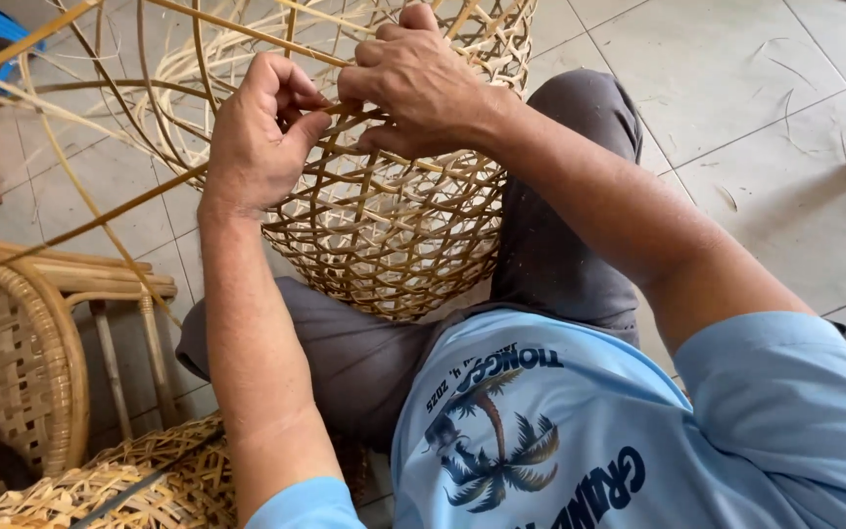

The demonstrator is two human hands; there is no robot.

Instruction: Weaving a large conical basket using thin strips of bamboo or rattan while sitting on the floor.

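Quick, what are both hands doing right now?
Left hand: closed, pinching a thin cane strip on the open-weave basket.
Right hand: closed, gripping the same strip.

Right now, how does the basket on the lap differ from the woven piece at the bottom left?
The open-weave basket is rounded, loosely latticed, and gripped by the left hand and right hand. The woven piece looks tighter-woven, paler, and untouched on the floor. Both are woven from strips.

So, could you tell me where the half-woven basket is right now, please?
In the head view, the basket rests on the person's lap at upper centre, with the left hand and right hand gripping its strips.
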